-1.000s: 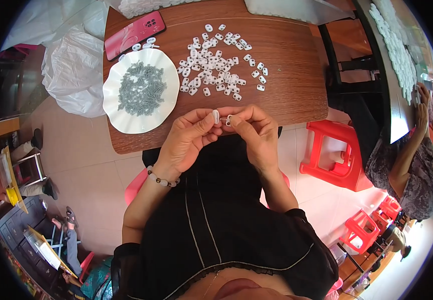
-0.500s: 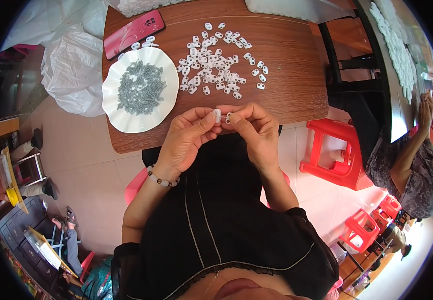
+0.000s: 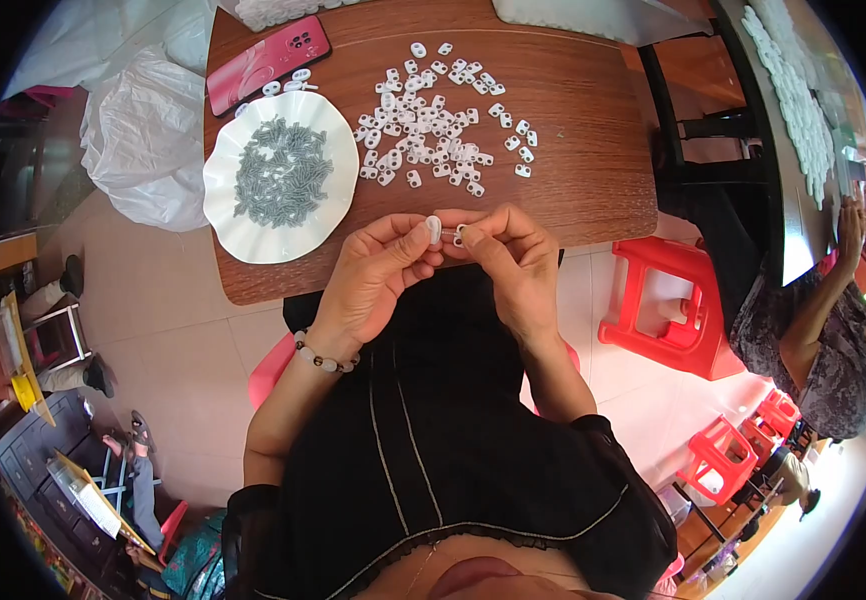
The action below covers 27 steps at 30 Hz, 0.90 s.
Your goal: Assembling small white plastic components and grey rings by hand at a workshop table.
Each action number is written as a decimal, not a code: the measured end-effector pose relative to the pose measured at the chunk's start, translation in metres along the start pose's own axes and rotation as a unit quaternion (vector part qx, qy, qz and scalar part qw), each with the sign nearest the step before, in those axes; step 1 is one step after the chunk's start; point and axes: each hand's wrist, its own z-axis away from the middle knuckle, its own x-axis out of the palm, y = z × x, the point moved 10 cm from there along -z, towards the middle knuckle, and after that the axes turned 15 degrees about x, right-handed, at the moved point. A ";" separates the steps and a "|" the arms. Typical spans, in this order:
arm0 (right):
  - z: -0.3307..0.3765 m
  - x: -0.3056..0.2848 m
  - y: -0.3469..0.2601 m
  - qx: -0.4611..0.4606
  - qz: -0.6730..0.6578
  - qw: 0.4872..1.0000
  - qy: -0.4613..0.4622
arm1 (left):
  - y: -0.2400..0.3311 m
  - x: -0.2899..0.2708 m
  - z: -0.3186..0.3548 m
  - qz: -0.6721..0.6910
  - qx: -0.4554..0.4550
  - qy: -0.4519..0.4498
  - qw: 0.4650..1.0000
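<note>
Two hands, two white parts: pinch-and-join at the bench's near edge

Clock read from the fingertips. My left hand [image 3: 368, 275] is closed to a thumb-and-finger pinch on a white oval piece [image 3: 434, 230]; my right hand [image 3: 516, 268] pinches a small two-holed white piece [image 3: 460, 236]. A thin link [image 3: 447, 234] spans the two; whether it is seated at either end I cannot tell.

Step in hand, my judgement: bringing the parts together along that link. Next move would call for holding the left steady as anchor while the right lines up, then presses lightly. Risk: the thin piece slipping or bending.

Pose: forearms rise from seven and five o'clock, wrists well apart, hands angled inward. Left palm partly upturned, spare fingers curled; right thumb lies on top, pointing to ten.

Supplies on the bench [image 3: 583, 100]: loose two-holed pieces [image 3: 443, 130] at twelve; a scalloped white dish [image 3: 263, 245] at ten, holding grey slivers [image 3: 288, 170].
</note>
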 end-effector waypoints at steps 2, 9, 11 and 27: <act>0.000 -0.001 0.000 -0.005 0.009 1.000 0.003 | -0.001 0.001 0.000 -0.001 -0.001 -0.002 1.000; 0.001 0.000 0.000 0.003 -0.006 1.000 0.000 | -0.001 0.000 0.001 -0.002 0.002 0.002 1.000; 0.001 0.001 0.001 0.003 -0.010 1.000 -0.004 | -0.001 0.000 0.001 -0.003 0.003 0.002 1.000; 0.005 0.009 0.002 -0.016 -0.001 1.000 0.006 | 0.023 0.005 0.004 -0.161 0.105 0.000 0.981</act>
